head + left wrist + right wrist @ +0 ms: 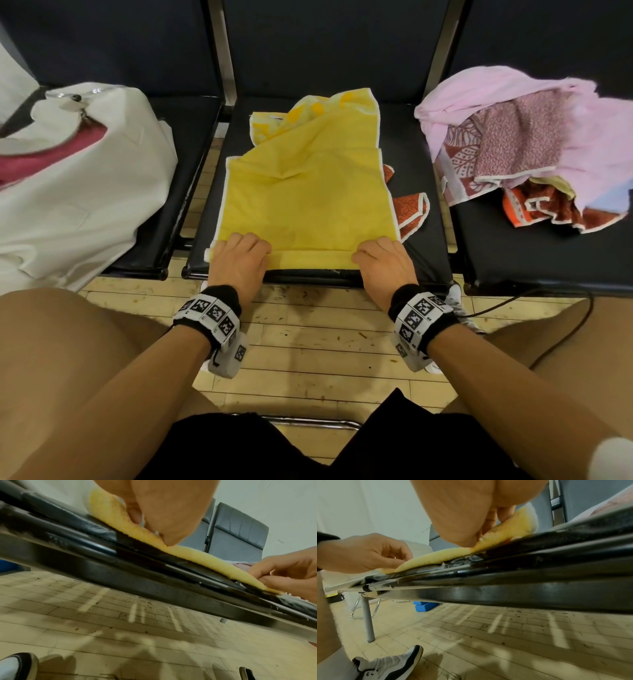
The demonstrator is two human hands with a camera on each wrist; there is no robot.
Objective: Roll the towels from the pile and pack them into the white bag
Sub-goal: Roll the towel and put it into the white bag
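Head view: yellow towel [308, 198] spread flat on middle seat [421, 219] of black bench, near edge folded over into a narrow first roll. Left hand [239, 255] gripping that rolled edge at its left end, fingers curled over it; right hand [382, 257] gripping its right end likewise. Orange patterned towel [411, 209] peeking out beneath, at right. White bag [85, 178] lying on left seat, dark red cloth [51, 157] visible in its mouth. Towel pile [531, 147], pink and patterned, heaped on right seat. Wooden floor [308, 342] below.
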